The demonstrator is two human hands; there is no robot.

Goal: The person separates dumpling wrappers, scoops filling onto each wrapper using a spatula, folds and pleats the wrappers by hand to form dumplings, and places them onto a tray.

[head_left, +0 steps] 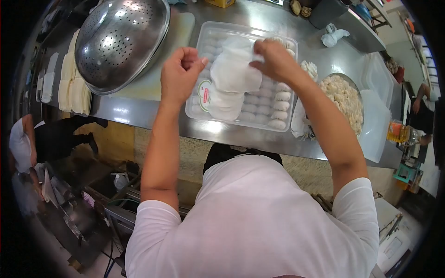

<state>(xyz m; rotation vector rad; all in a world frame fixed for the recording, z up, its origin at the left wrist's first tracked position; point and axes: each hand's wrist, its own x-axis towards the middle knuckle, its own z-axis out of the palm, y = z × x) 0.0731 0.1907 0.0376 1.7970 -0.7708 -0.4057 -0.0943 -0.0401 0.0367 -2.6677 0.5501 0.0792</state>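
Both hands are over a clear plastic tray that stands on the steel counter. Rows of round white dough pieces fill it, some seen through its lid. Thin round white wrappers lie overlapped on top of the lid, beside a red and green label. My left hand is at the tray's left edge, fingers curled with thumb and forefinger nearly touching; whether it holds anything is too small to tell. My right hand is above the tray's upper right, its fingers bent down at the wrappers' edge.
A large steel colander rests upside down on a cutting board at the left, near stacked pale sheets. A bowl of chopped filling is at the right, with a crumpled cloth behind. Other people stand at both sides.
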